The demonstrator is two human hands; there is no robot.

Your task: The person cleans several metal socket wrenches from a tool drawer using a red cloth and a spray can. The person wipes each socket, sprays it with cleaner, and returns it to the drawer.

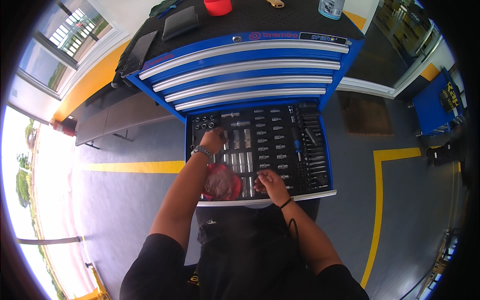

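Note:
A blue tool cabinet has its lowest drawer (327, 165) pulled out, its black foam tray filled with rows of silver sockets (265, 142) and bits. My left hand (214, 140), a metal watch on its wrist, reaches into the sockets at the tray's upper left, fingers curled; whether it grips one I cannot tell. My right hand (272, 184) rests at the tray's front edge, fingertips pinching at a small socket there. A red and white rag (221, 182) lies on the drawer's front left corner under my left forearm.
On the cabinet's black top lie a dark tablet (140, 51), a black case (180, 22), a red cup (218, 6) and a can (331, 7). Closed drawers (250, 65) sit above. Yellow floor lines (378, 200) mark the grey floor; a bench (120, 115) stands left.

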